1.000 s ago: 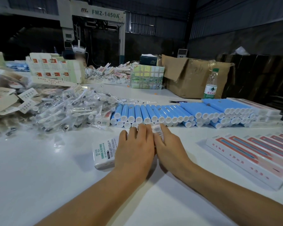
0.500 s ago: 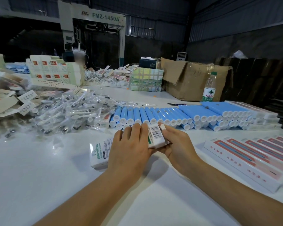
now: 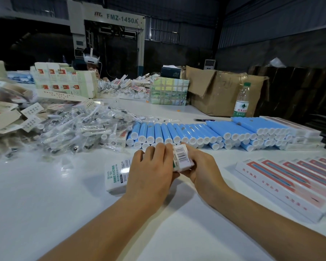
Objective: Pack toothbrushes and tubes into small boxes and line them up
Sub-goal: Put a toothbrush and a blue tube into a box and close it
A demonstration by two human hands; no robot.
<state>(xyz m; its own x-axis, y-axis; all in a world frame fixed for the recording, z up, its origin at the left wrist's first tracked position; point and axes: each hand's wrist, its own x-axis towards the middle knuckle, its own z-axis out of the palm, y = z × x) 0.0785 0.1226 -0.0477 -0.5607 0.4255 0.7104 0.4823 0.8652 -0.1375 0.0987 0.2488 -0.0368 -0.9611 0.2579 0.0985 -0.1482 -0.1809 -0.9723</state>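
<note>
The right hand (image 3: 198, 166) is pinching a small box (image 3: 183, 157) tilted off the table (image 3: 45, 194); the left hand (image 3: 151, 172) is lying flat over another box (image 3: 117, 174). A loose pinch risks dropping it.

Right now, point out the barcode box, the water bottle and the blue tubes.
barcode box (image 3: 181, 156): head view, on the barcode label.
water bottle (image 3: 241, 107): head view, on the green-and-white label.
blue tubes (image 3: 196, 131): head view, on a tube's blue side, mid-row.

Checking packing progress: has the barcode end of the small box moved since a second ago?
Yes. The right hand has tilted the barcode end up off the table, toward the blue tubes.
</note>
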